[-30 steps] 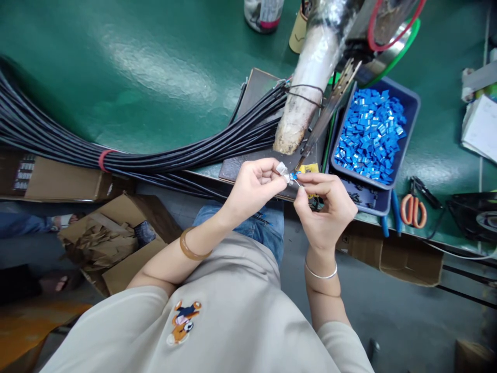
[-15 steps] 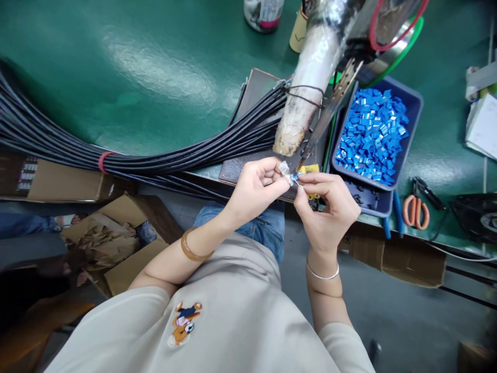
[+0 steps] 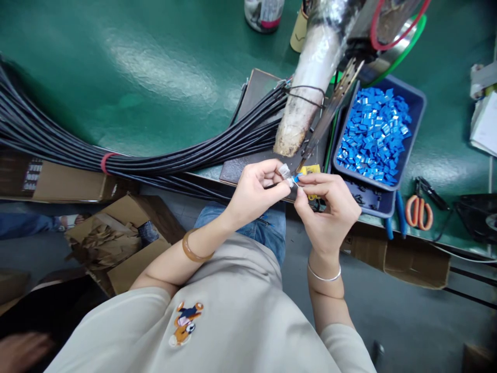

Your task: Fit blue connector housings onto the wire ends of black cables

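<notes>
My left hand [image 3: 261, 187] pinches a small clear plastic connector [image 3: 286, 173] between thumb and fingers. A small blue piece [image 3: 296, 178] sits at the connector's right end, against the fingertips of my right hand [image 3: 326, 204]. Thumb and forefinger of that hand close on a thin pale wire [image 3: 297, 184]; its far end is hidden. Just above the fingers, the slim tip of a soldering iron [image 3: 305, 155] points down, clamped beside a wrapped whitish tube [image 3: 292, 129]. Behind my fingertips lies a yellow piece [image 3: 310, 170], partly covered.
A thick bundle of black cables [image 3: 155, 165] runs in from the left onto a dark board [image 3: 248, 111]. At the right, a bin [image 3: 418, 111] holds many blue pieces. Orange-handled cutters [image 3: 418, 211] lie beyond it. Below left stands an open carton [image 3: 128, 274]; another person's hand [image 3: 27, 349] is nearby.
Both my hands stay nearly in place, with the clear connector turned slightly. At lower left, another person's hand and dark clothing have moved. The whole view has shifted a little.
</notes>
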`<state>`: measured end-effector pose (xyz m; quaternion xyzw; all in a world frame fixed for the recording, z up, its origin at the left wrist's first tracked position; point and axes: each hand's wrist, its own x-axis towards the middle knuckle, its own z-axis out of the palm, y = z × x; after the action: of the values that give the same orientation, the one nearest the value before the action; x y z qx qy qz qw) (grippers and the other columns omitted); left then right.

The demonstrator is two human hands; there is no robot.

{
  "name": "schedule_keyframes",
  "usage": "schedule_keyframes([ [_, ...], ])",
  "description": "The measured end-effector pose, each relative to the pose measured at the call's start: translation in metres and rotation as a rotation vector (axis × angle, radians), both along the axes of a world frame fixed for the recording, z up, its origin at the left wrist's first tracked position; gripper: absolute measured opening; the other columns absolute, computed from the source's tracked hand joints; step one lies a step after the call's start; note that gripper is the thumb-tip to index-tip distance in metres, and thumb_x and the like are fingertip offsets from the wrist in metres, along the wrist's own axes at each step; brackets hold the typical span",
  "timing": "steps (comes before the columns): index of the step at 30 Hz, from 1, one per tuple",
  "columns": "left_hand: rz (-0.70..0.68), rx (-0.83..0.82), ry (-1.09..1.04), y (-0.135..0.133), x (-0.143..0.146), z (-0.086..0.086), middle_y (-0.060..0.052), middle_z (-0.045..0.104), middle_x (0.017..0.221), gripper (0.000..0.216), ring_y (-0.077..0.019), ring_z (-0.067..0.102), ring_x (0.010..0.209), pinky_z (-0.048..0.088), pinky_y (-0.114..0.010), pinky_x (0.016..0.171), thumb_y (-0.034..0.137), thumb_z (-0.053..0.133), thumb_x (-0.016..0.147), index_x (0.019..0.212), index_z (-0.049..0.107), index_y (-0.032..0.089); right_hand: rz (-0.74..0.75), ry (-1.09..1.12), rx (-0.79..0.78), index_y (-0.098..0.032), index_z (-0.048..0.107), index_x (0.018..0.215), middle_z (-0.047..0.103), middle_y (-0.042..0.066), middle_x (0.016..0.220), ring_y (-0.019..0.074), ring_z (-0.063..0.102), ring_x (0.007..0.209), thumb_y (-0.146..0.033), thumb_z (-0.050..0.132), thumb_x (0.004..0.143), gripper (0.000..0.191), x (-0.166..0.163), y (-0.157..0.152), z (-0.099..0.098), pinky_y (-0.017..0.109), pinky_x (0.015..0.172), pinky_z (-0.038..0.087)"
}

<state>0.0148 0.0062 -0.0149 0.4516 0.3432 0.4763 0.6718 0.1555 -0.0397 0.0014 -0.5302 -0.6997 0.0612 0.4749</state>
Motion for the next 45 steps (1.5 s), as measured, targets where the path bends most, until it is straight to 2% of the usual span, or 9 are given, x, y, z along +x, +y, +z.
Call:
schedule_keyframes([
  [8, 0.013, -0.053, -0.026, 0.0023, 0.0008, 0.005, 0.005, 0.053, 0.058, 0.008, -0.0029, 0.043, 0.052, 0.036, -0.015, 0.05, 0.012, 0.068, 0.068, 0.068, 0.06, 0.013, -0.013, -0.016, 0.008, -0.021, 0.062, 0.079, 0.072, 0.001, 0.091, 0.0157, 0.07, 0.086, -0.004, 0.068, 0.079, 0.018, -0.0022, 0.0005, 0.0002, 0.033, 0.079, 0.058],
  [28, -0.025, -0.108, -0.07, 0.0061, -0.0008, 0.0083, 0.007, 0.05, 0.053, 0.011, -0.002, 0.04, 0.047, 0.037, -0.016, 0.049, 0.013, 0.07, 0.068, 0.066, 0.059, 0.013, -0.006, -0.002, 0.007, -0.021, 0.06, 0.078, 0.072, 0.002, 0.092, 0.0168, 0.071, 0.087, -0.004, 0.067, 0.077, 0.018, -0.0026, 0.0019, 0.0038, 0.034, 0.078, 0.059],
  [37, -0.019, -0.136, -0.042, 0.004, -0.0001, 0.0088, 0.006, 0.053, 0.056, 0.018, -0.0026, 0.042, 0.049, 0.036, -0.016, 0.049, 0.012, 0.075, 0.065, 0.065, 0.057, 0.014, -0.027, -0.031, -0.005, -0.022, 0.06, 0.079, 0.073, 0.001, 0.09, 0.0167, 0.071, 0.085, -0.007, 0.065, 0.081, 0.016, -0.002, 0.0004, 0.0022, 0.034, 0.078, 0.059],
  [45, 0.0, -0.113, -0.043, 0.0033, 0.0001, 0.0101, 0.005, 0.055, 0.058, 0.011, -0.003, 0.044, 0.052, 0.036, -0.015, 0.049, 0.011, 0.071, 0.065, 0.068, 0.06, 0.013, -0.033, -0.033, 0.009, -0.022, 0.063, 0.08, 0.073, 0.0, 0.09, 0.0159, 0.07, 0.086, -0.006, 0.068, 0.08, 0.017, -0.0024, 0.0007, 0.0035, 0.033, 0.079, 0.058],
])
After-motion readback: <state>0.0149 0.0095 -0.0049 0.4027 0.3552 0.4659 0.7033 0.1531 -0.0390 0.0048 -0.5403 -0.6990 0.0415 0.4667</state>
